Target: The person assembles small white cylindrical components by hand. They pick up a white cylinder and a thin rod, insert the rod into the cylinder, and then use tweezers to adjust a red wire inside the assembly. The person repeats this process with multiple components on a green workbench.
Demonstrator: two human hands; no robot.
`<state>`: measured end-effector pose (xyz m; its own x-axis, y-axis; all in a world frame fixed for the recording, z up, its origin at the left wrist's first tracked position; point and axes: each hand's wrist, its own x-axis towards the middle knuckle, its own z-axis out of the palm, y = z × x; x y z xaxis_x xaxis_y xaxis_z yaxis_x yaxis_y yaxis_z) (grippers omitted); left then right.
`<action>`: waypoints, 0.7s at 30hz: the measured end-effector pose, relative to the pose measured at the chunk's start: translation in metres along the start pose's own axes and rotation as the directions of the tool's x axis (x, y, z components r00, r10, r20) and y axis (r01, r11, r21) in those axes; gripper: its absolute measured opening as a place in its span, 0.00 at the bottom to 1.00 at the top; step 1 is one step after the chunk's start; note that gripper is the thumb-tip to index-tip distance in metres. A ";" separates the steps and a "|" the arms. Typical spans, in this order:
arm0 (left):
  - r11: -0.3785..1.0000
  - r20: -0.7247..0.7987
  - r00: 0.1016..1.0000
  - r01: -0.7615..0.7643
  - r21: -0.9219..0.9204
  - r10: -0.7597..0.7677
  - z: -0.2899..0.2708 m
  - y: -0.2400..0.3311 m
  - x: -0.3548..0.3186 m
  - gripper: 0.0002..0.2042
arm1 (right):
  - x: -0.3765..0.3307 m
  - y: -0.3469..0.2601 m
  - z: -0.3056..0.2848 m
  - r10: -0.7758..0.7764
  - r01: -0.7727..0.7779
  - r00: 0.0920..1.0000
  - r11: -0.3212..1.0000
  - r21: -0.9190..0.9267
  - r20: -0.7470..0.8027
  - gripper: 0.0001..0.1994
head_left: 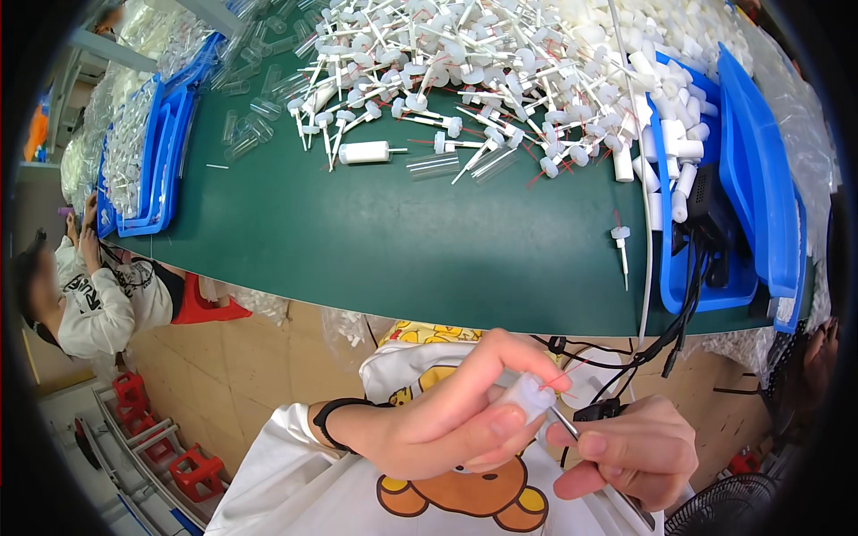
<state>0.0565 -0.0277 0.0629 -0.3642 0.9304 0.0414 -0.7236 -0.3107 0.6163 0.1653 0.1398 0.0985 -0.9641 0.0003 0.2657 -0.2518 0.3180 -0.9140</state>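
Note:
My left hand (456, 415) is closed around a small white plastic pump cap (529, 396) with a thin red thread sticking out of it. My right hand (626, 451) pinches a clear tube (617, 491) whose thin end meets the cap. Both hands sit low in the view, below the edge of the green table (357, 241). A black band circles my left wrist.
A large heap of white pump parts (465, 71) and clear tubes (259, 116) covers the far table. Blue trays stand at left (161, 152) and right (751, 179). One loose pump part (621, 246) lies near black cables (688, 295). A seated person (98, 299) is at left.

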 end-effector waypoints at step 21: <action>0.997 0.047 0.998 -0.042 0.070 0.039 -0.007 -0.003 -0.008 0.16 | 0.000 0.015 -0.005 -0.099 0.098 0.995 0.972 0.213 -0.008 0.14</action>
<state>0.0571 -0.0354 0.0551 -0.3644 0.9256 0.1022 -0.6651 -0.3354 0.6672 0.1614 0.1489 0.0864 -0.9338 -0.0232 0.3572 -0.3575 0.1074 -0.9277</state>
